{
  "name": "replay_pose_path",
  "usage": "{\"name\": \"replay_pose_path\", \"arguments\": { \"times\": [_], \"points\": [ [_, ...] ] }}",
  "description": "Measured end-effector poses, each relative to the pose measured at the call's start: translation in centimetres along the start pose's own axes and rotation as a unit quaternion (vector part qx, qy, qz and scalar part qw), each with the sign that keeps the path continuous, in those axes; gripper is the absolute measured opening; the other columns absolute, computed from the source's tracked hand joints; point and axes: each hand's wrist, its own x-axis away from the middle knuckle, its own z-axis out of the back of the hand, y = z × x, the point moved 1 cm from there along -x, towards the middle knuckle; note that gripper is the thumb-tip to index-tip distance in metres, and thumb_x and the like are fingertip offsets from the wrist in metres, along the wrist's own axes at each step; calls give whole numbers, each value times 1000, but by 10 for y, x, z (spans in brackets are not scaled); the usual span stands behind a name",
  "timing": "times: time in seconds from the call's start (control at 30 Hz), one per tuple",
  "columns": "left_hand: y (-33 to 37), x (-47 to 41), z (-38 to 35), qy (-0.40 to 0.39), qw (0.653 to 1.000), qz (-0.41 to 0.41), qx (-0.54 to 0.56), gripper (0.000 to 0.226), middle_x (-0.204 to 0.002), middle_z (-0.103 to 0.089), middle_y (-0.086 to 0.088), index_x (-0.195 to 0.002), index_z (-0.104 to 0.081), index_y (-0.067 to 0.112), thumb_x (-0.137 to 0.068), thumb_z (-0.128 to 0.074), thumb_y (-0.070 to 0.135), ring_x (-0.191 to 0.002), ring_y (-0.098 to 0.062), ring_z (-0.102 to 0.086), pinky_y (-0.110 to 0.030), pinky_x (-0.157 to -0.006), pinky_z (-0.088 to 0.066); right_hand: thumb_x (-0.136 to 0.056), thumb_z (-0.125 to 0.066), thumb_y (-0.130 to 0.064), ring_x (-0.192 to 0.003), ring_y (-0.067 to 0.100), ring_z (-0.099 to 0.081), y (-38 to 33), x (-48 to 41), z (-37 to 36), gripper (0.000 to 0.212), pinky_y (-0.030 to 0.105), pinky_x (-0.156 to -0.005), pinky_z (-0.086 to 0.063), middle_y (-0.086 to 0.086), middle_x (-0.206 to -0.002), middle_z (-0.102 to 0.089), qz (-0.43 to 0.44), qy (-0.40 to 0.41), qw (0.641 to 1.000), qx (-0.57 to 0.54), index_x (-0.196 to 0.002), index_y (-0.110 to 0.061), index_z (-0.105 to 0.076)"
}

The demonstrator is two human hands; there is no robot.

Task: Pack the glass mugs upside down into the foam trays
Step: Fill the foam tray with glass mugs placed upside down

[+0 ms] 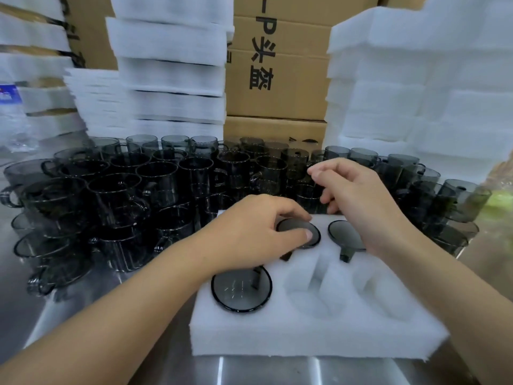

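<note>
A white foam tray lies on the steel table in front of me. Three dark glass mugs sit upside down in it: one at the front left and two in the back row. My left hand grips the base of the left back-row mug, thumb on its bottom and fingers over its far edge. My right hand hovers above the tray's far edge with loosely curled fingers and holds nothing. Two front slots show bare foam.
Several loose smoky glass mugs crowd the table to the left of and behind the tray. Stacks of foam trays and cardboard boxes stand at the back. A plastic bottle is at the far left.
</note>
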Motion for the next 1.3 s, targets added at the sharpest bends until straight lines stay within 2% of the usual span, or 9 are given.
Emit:
{"name": "replay_pose_path", "arguments": {
  "times": [0.1, 0.2, 0.3, 0.4, 0.57, 0.67, 0.93, 1.13, 1.3],
  "points": [
    [-8, -3, 0, 74, 997, 27, -3, 16, -96, -67, 23, -101, -69, 37, -88, -62, 31, -78, 17, -55, -4, -65, -40, -87, -59, -30, -72, -9, -52, -1, -16, -4, 10, 16, -68, -36, -19, -99, -60, 58, -41, 989, 130, -92, -38, -61],
    [-12, -6, 2, 105, 993, 51, 30, 19, -85, -68, 21, -85, -68, 40, -87, -62, 22, -81, 8, -60, -14, -73, -48, -89, -57, -32, -84, 0, -51, 0, -35, -13, 38, 21, -74, -36, -5, -126, -43, 69, -117, 951, 279, -125, -35, -47],
    [-15, -8, 6, 116, 990, 64, 57, 26, -84, -69, 16, -79, -68, 40, -87, -60, 16, -80, 2, -62, -18, -74, -50, -89, -56, -29, -75, 8, -53, 3, -47, -25, 55, 23, -64, -39, 1, -134, -31, 78, -149, 914, 370, -139, -32, -34],
    [-17, -9, 7, 117, 987, 78, 77, 28, -86, -69, 13, -77, -67, 40, -86, -60, 14, -82, -2, -63, -20, -71, -51, -89, -58, -27, -88, 17, -50, 5, -53, -33, 42, 29, -73, -42, 3, -131, -36, 127, -123, 892, 415, -130, -27, -48],
    [-19, -10, 3, 107, 990, 75, 55, 18, -103, -61, 12, -84, -67, 34, -85, -61, 18, -94, -1, -59, -25, -87, -50, -90, -62, -22, -100, 20, -50, 8, -55, -31, 14, 33, -87, -43, 3, -120, -45, 171, -110, 895, 397, -102, -14, -63],
    [-21, -11, 4, 113, 988, 85, 55, 16, -103, -59, 13, -96, -68, 30, -86, -61, 20, -91, 6, -55, -15, -80, -46, -89, -64, -22, -91, 14, -48, 6, -50, -20, 10, 28, -86, -42, -1, -119, -44, 190, -78, 908, 366, -97, -16, -63],
    [-26, -16, 7, 90, 981, 111, 130, 64, -115, -60, 13, -144, -37, 22, -87, -65, 23, -99, 0, -58, -18, -88, -44, -84, -68, -7, -80, 3, -55, 10, -6, 1, 10, 7, -76, -40, -4, -99, -54, 268, 65, 948, 159, -85, -16, -63],
    [-22, -14, 6, 115, 958, 51, 256, 61, -98, -68, 11, -131, -39, 33, -81, -73, 21, -82, 6, -65, -13, -72, -46, -79, -69, -5, -89, 5, -50, 14, 3, 4, 8, 8, -84, -37, 6, -99, -54, 357, 75, 912, 190, -88, -4, -69],
    [-19, -13, 7, 103, 947, 47, 300, 77, -100, -71, 11, -130, -37, 33, -64, -76, 39, -83, -2, -67, -27, -75, -49, -79, -69, -9, -86, 8, -52, 12, 5, 7, 10, 13, -86, -40, 6, -116, -45, 355, 62, 912, 196, -88, -6, -70]
  ]
}}
